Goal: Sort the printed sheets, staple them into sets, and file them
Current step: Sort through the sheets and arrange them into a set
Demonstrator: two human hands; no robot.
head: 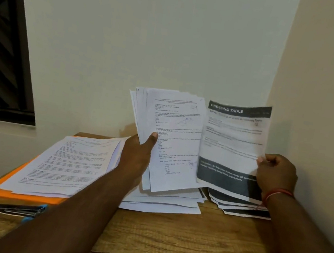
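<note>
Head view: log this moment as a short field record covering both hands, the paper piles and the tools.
Left: left hand grips a fanned stack of sheets, held up above the table
Right: right hand pinches the Dressing Table sheet by its right edge
Piles: text pile on the orange folder; white pile in the middle; dark-banded pile on the right
Tool: stapler lies on the wooden table, near left, untouched
</note>
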